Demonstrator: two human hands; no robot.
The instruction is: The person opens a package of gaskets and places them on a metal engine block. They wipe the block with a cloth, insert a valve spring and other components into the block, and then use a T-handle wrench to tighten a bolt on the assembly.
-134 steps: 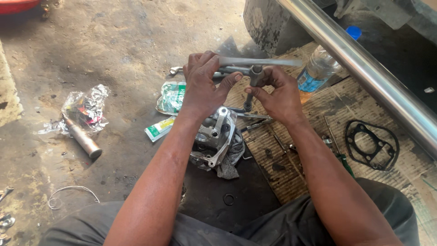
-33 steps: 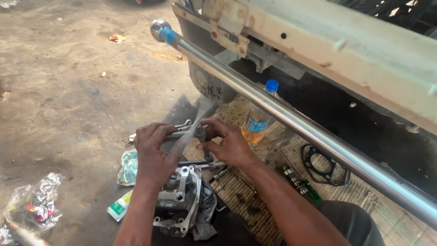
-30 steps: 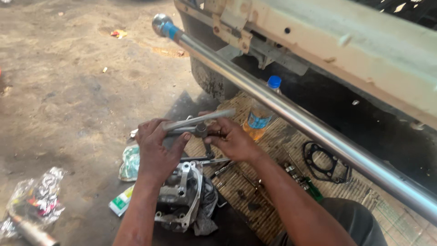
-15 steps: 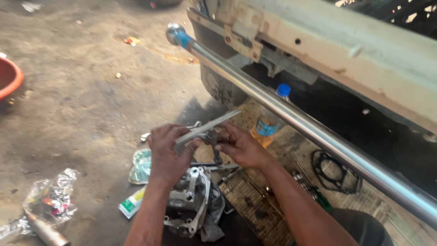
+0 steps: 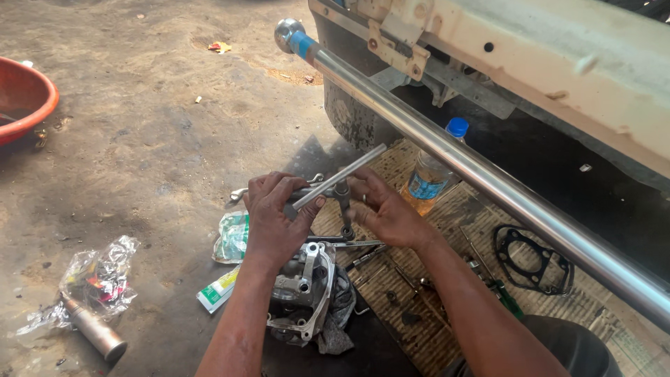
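Showing a seated person at work on a greasy workshop floor, seen from a head-worn camera.

Left hand: the left hand [image 5: 273, 218] is curled shut around the near end of a flat metal bar [image 5: 340, 176], thumb and fingers pinching it.
Right hand: the right hand [image 5: 386, 213] is closed loosely on a small dark metal fitting [image 5: 342, 199] that hangs under the bar; its fingers wrap the far side.
Metal bar: held above the floor between both hands, tilted, its free end pointing up and away toward the vehicle.
Engine part: a grey cast engine part [image 5: 305, 293] lies on a rag directly below the hands, between the forearms.
Woven mat: a brown woven mat [image 5: 447, 230] lies under the right forearm, carrying bolts and small tools.
Gasket: a black gasket [image 5: 532, 258] rests on the mat, well to the right of the hands.
Bottle: a plastic bottle [image 5: 433, 174] with a blue cap stands just beyond the right hand, beside the steel tube [image 5: 488, 185].
Steel tube: a long polished tube runs diagonally along the vehicle body [image 5: 558, 63].
Floor items: a green carton [image 5: 218, 290] and a plastic packet [image 5: 232, 236] lie left of the engine part; a crumpled wrapper [image 5: 98, 283] and a short metal cylinder [image 5: 94, 331] lie farther left.
Basin: a red basin [image 5: 24, 101] sits at the left edge.
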